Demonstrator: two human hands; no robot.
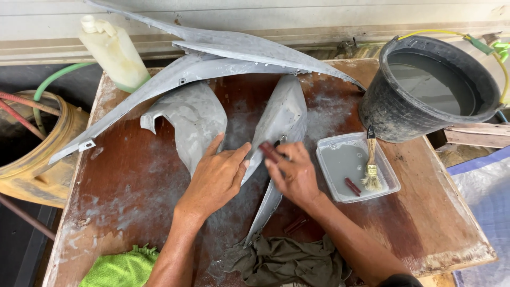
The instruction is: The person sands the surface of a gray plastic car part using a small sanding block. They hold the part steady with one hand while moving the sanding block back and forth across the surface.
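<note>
Head view, right hand point(295, 175) hiding reddish abrasive piece point(269, 151), grey panel point(281, 119)

Left hand point(215, 178) steadies grey panel point(281, 119); right hand point(295, 175) presses dark red sanding piece point(270, 152) against it.

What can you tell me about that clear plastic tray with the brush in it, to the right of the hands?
The clear plastic tray is shallow, rectangular with rounded corners, and holds cloudy grey liquid. A small brush with a pale handle and splayed bristles lies in it, beside a short dark red piece. It sits flat on the wooden table, below the black bucket. Neither hand touches it.
</note>
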